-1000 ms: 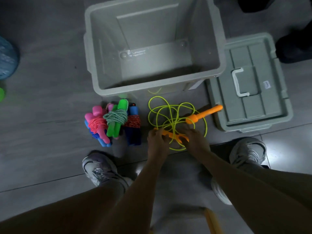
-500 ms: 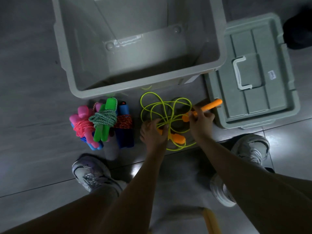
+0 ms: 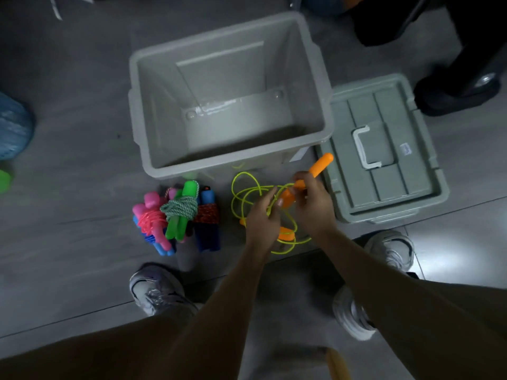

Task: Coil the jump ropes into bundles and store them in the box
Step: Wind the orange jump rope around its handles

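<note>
Lid (image 3: 384, 149) right of box (image 3: 230, 165), bundles (image 3: 178, 215) before it

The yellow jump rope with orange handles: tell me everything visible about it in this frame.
The yellow jump rope is a thin, glossy neon-yellow cord, apparently plastic, lying in loose uncoiled loops on the grey floor just in front of the open grey box. It has two smooth orange handles. The right hand grips one handle, lifted and tilted toward the lid. The other handle lies low under the left hand, whose fingers touch the cord.

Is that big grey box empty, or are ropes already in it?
Empty: the grey box shows only its bare floor; the coiled bundles lie on the ground outside it.
</note>
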